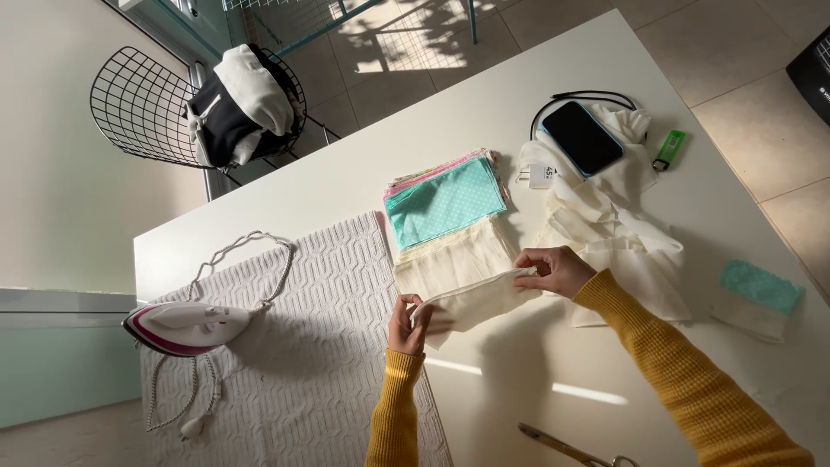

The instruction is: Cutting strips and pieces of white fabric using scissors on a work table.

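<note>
Both my hands hold one cream fabric strip [477,303] above the white table [484,112]. My left hand [406,324] pinches its left end by the edge of the grey textured mat [311,346]. My right hand [553,270] grips its right end. Just beyond the strip lies a stack of folded fabric pieces [445,203], with teal dotted cloth on top and cream cloth [450,259] below it. Both sleeves are mustard yellow knit.
A white and pink iron [186,327] rests on the mat's left edge with its cord looped. A phone [582,137], a charger, a green lighter [669,149] and loose cream cloth [622,233] lie to the right. Scissors [562,448] sit near me. A wire chair [199,108] stands beyond.
</note>
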